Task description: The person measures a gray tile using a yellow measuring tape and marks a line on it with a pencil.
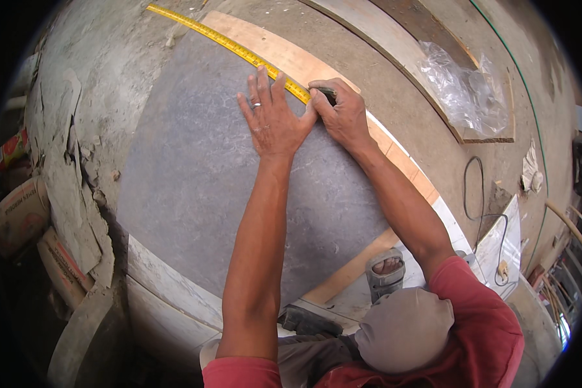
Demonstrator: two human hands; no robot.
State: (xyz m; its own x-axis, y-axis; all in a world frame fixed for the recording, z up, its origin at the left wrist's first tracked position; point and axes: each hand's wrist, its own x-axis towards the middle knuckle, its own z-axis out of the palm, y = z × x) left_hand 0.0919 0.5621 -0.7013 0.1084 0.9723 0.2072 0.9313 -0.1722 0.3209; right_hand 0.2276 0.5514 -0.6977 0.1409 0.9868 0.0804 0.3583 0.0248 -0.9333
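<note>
A large grey tile [187,161] with light mottling lies beneath both hands, on a pale wooden board [246,29]. A yellow measuring tape [220,40] stretches diagonally along the tile's far edge. My left hand [269,119] rests on the tile with fingers spread and fingertips against the tape; a ring is on one finger. My right hand [344,116] grips a small dark object [328,94] at the tape's right end, possibly its case, with the thumb beside my left thumb. The object is partly hidden by the fingers.
Long boards [381,39] with crumpled clear plastic [462,90] lie at upper right. A black cable [467,184] loops beside a white marble-look offcut [507,239]. Paper sacks [19,216] and broken concrete [87,213] are at left. My sandalled foot [385,268] is near the tile's lower right.
</note>
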